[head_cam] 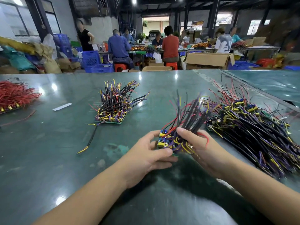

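Between both hands, just above the green table [65, 159], I hold a small green circuit board panel [168, 142] packed with blue and yellow parts and a tuft of black, red, yellow and purple wires pointing up and away. My left hand [146, 158] grips its left edge, thumb on top and fingers underneath. My right hand [199, 148] holds the right side, thumb pressed into the wire bases.
Another wired board [113, 114] stands at mid table, with a loose black-and-yellow wire [90, 138] in front of it. A big heap of wired boards [253, 127] lies right, red-wired boards [14, 96] far left, a white strip [62, 106] between. People work at tables behind.
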The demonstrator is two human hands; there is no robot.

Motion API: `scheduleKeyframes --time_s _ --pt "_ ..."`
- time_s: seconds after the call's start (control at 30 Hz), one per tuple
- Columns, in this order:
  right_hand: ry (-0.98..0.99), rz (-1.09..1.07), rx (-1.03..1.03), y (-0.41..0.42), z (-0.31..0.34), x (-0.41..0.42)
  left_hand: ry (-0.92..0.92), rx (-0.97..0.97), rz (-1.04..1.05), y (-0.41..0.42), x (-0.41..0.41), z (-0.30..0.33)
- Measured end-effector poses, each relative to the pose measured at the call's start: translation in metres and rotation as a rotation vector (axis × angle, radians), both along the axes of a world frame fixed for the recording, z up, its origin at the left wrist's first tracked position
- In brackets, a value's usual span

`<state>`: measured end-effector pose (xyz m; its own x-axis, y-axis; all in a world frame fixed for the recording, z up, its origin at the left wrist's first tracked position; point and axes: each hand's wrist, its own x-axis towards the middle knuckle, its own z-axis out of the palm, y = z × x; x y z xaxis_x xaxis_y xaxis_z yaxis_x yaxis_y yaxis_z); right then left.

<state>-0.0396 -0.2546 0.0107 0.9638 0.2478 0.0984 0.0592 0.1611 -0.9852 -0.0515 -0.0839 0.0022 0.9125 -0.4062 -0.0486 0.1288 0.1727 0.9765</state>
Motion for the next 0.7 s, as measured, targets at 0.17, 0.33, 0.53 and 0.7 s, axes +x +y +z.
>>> scheduleKeyframes --time_s 0.17,0.33,0.53,0.7 --pt "-0.004 0.105 -0.018 -0.006 -0.001 -0.001 0.033 -0.007 0.007 0.003 0.002 0.004" --pt "0.055 0.274 0.284 -0.010 0.003 0.003 -0.008 -0.116 0.110 0.008 0.007 0.004" --pt "0.025 0.191 0.217 -0.016 -0.005 0.011 -0.052 -0.161 0.081 0.007 0.005 0.001" --pt "0.004 0.254 0.150 -0.012 -0.005 0.008 -0.079 -0.056 0.091 0.008 0.004 0.001"
